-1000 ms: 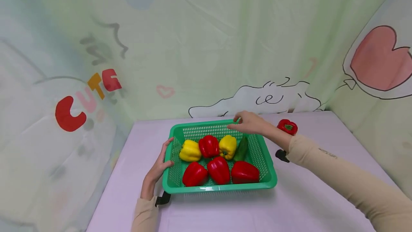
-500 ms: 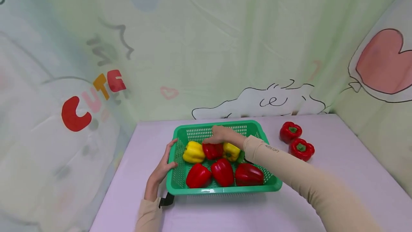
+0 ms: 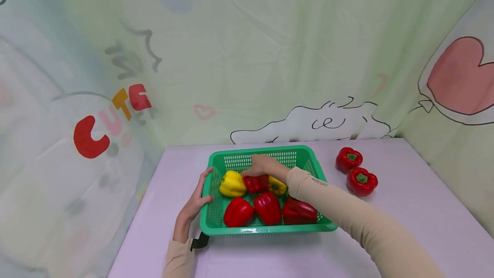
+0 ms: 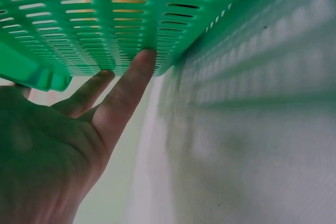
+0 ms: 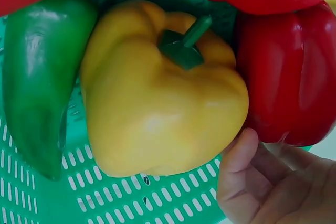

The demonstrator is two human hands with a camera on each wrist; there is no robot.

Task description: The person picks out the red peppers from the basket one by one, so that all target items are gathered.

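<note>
My left hand holds the left rim of a green plastic basket, thumb over the edge. In the left wrist view, its fingers lie straight against the slotted outer wall. My right hand reaches inside and grips a red bell pepper in the back row. The right wrist view shows the thumb at that pepper's end, beside a yellow bell pepper. A green, cucumber-like vegetable lies beyond it. Another yellow bell pepper sits at the back left.
Along the basket's front lie three red bell peppers. Two more red bell peppers stand on the lilac tabletop to the right. A printed curtain hangs behind the table's back edge.
My right hand has come from above the basket's back right down onto the red bell pepper at the back. Both table peppers are now fully visible. The left hand keeps its hold.
</note>
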